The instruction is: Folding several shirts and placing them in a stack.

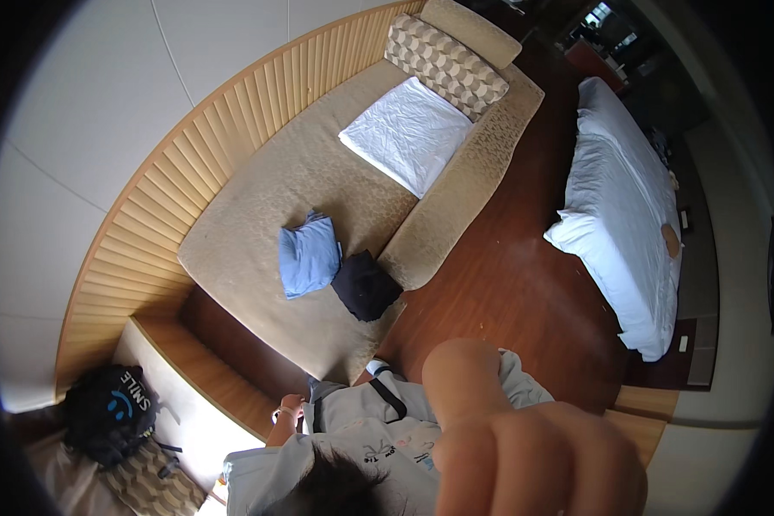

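Note:
My right hand (535, 445) looms large, close to the camera, with the thumb pointing away and the fingers bent. Its palm side is hidden, so I cannot tell if it holds anything. Down at my side is my left hand (290, 406), small in view, beside my grey shorts and wearing a band at the wrist. Before me stands a beige patterned sofa (251, 213). On its seat lie a folded blue garment (309, 255) and, touching it, a folded black garment (366, 286). Farther along is a creased white cloth (409, 138), spread flat.
A patterned cushion (445, 61) leans at the sofa's far end. Wooden slats (168, 187) line the wall. To the right, beyond the reddish wood floor (490, 277), is a bed with white bedding (619, 213). A black backpack (109, 413) sits at lower left.

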`<control>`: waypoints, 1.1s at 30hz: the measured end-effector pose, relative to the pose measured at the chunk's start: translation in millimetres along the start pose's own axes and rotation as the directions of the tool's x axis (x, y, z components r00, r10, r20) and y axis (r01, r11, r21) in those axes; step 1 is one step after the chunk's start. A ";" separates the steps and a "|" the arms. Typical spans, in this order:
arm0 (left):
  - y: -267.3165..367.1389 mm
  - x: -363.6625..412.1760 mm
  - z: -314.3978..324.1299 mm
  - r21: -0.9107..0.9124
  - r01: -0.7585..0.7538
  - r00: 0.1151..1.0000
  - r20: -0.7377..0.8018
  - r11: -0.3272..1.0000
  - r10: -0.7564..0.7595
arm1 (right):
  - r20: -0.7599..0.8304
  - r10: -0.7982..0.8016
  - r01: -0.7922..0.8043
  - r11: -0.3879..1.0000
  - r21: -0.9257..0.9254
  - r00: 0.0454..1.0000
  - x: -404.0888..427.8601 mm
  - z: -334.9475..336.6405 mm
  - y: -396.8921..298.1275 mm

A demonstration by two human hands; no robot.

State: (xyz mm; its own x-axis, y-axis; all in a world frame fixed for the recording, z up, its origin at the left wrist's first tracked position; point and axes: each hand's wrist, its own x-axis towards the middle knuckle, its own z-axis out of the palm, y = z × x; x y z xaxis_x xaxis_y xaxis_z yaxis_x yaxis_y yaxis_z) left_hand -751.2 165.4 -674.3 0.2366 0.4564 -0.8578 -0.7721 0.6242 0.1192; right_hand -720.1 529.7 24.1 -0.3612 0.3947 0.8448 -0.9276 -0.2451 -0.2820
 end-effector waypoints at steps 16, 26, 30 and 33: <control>378.2 136.8 -20.9 0.759 -0.311 0.567 -0.335 0.572 0.752 | -0.828 0.372 -0.174 -0.928 -0.329 -0.419 -370.8 -159.7 33.8; 437.1 162.7 41.4 0.672 -0.204 0.559 -0.517 0.712 0.649 | -0.757 0.143 -0.319 -0.944 0.091 -0.638 -559.3 -55.9 -141.8; 430.9 159.5 68.4 0.720 0.021 0.516 -0.602 0.694 0.609 | -0.714 0.111 -0.418 -0.868 0.269 -0.691 -576.8 -12.8 -154.3; 428.8 149.8 93.7 0.793 -0.055 0.533 -0.491 0.607 0.689 | -0.685 0.130 -0.485 -0.799 0.356 -0.717 -591.2 2.3 -159.9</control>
State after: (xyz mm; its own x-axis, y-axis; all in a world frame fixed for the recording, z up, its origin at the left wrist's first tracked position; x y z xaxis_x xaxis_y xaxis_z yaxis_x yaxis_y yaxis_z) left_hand -991.6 560.9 -704.9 -0.6952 0.3623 -0.6208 -0.0142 0.8566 0.5159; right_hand -358.1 333.4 -429.2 0.0726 0.2919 -0.9537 0.9501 -0.3110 -0.0229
